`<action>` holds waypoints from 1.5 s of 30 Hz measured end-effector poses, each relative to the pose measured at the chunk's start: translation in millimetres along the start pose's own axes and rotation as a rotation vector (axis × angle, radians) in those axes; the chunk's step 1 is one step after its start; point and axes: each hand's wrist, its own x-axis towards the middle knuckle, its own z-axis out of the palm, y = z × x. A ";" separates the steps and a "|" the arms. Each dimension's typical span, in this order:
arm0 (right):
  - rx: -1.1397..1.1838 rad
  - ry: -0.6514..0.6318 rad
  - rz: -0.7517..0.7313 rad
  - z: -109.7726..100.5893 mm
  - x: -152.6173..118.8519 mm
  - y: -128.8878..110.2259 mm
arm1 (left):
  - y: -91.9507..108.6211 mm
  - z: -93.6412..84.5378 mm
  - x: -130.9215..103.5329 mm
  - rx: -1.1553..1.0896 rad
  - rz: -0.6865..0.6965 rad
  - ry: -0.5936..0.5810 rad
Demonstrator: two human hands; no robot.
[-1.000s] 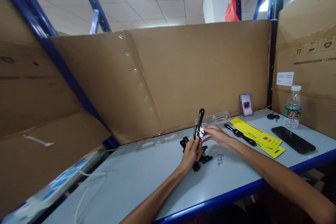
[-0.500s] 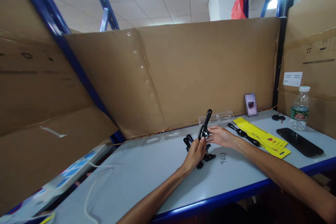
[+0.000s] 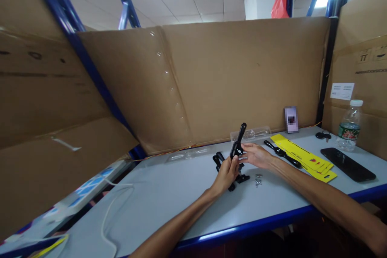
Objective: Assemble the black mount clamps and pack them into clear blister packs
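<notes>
A black spokeshave [image 3: 239, 139] is held up at a slant above the table, one handle pointing upward. My left hand [image 3: 226, 172] is closed round its lower part. At its middle, the fingertips of my right hand [image 3: 255, 156] are drawn together beside a small shiny part; what they pinch is too small to make out. Beneath my left hand lie more black spokeshaves [image 3: 218, 161], partly covered by it. Several small silver screws or nuts [image 3: 258, 180] rest on the table below my right hand. Another black spokeshave [image 3: 282, 153] lies right of my right hand.
Yellow printed cards [image 3: 305, 158] lie fanned out at the right, near a black phone [image 3: 347, 164], a water bottle [image 3: 348, 129] and keys [image 3: 323, 135]. Clear plastic trays [image 3: 256, 133] sit along the cardboard wall [image 3: 226, 80]. A white cable [image 3: 105, 217] crosses the left side.
The whole view has shifted slightly. Both hands stay at the spokeshave in nearly the same pose, with only slight finger movement at most.
</notes>
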 end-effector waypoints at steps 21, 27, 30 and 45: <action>-0.295 0.324 -0.253 -27.3 14.9 -25.2 | 14.4 -14.1 13.9 0.121 0.078 0.078; -0.674 0.764 -0.110 -90.4 -9.6 -73.4 | 5.5 -48.0 27.6 0.327 0.170 0.336; -0.825 0.785 0.002 -108.1 -19.6 -79.3 | -3.4 -65.2 34.1 0.542 0.225 0.386; -1.552 0.654 0.234 -73.8 -6.1 -26.1 | -21.2 -108.2 47.0 1.081 0.128 0.241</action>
